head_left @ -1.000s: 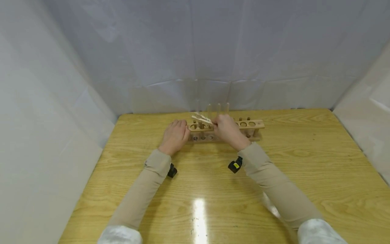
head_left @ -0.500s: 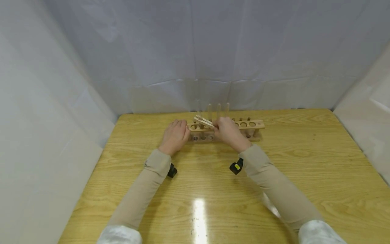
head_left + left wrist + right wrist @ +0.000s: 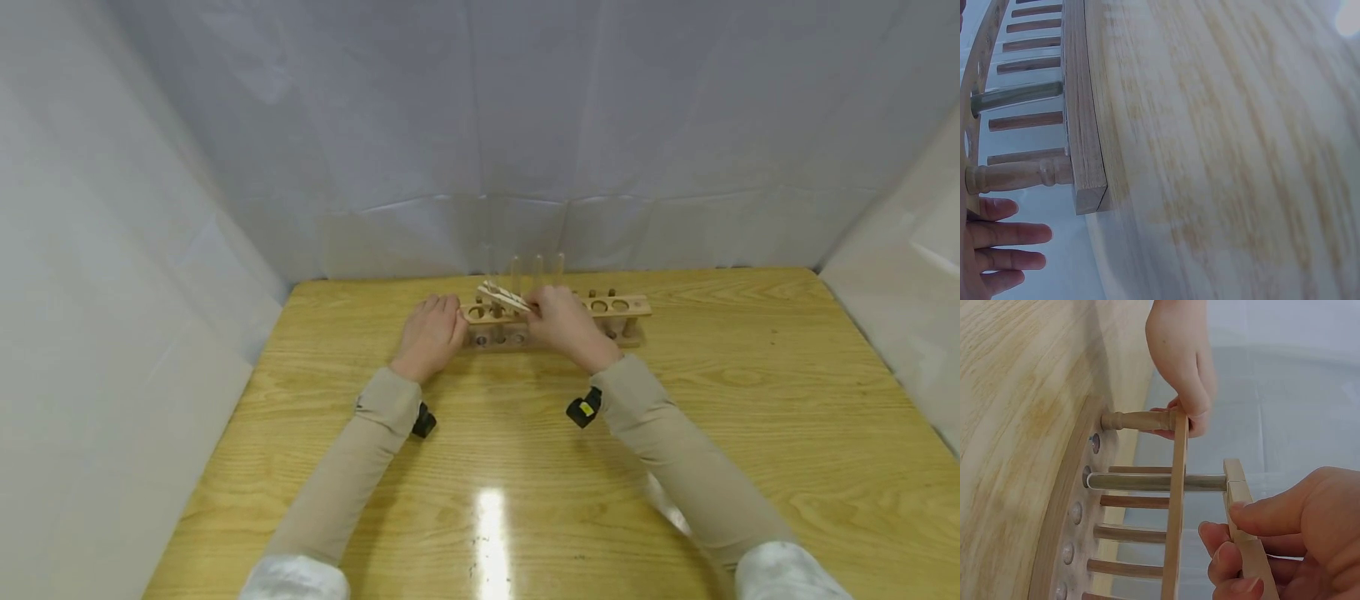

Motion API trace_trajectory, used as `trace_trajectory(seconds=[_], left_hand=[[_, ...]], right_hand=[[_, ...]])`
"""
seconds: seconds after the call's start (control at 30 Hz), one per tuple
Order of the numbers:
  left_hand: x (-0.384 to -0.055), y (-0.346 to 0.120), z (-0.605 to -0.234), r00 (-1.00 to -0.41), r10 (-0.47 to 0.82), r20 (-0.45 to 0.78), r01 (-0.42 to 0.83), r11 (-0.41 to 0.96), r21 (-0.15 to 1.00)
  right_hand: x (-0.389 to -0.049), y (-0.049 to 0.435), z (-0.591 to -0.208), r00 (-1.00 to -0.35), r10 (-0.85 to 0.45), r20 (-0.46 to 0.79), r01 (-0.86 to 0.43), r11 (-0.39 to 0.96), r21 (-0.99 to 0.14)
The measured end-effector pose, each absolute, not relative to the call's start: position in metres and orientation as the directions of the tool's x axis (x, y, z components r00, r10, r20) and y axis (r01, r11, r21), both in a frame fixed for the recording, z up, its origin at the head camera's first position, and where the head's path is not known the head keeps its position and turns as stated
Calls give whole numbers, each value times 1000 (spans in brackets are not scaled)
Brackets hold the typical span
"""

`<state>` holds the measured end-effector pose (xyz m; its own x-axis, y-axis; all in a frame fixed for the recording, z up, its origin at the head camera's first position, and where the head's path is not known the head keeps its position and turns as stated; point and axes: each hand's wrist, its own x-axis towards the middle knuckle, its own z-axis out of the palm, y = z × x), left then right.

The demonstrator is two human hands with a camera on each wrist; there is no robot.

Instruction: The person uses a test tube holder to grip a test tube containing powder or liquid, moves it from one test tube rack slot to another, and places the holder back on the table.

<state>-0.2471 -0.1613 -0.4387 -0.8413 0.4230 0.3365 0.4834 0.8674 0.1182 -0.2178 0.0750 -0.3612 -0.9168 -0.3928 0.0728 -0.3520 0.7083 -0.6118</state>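
My left hand (image 3: 429,335) grips the left end of a wooden test tube rack (image 3: 637,307), its fingers (image 3: 1013,234) under the top board in the left wrist view. My right hand (image 3: 566,325) pinches a wooden test tube clamp (image 3: 1244,531) between thumb and fingers. The clamp's tip is at the upper end of a glass test tube (image 3: 1135,482). That tube stands through a hole in the top board, its foot in a recess of the base. Behind the top board, several drying pegs (image 3: 612,292) stick up.
Inverted clear tubes (image 3: 538,268) stand on pegs at the rack's back. The rack stands near the far edge of a wooden table (image 3: 750,400). White sheeting (image 3: 480,125) hangs behind and at both sides.
The clamp's tip has shifted slightly right, and its two arms look closer together. My right hand has moved slightly right and down; the left hand and rack have stayed put.
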Motion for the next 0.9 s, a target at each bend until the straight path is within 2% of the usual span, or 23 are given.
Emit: trace_trajectory(seconds=[0.9], left_hand=[[-246, -162, -439, -847, 421, 324, 479, 869, 123]], right_hand=[[-213, 79, -343, -924, -361, 126, -356, 692, -627]])
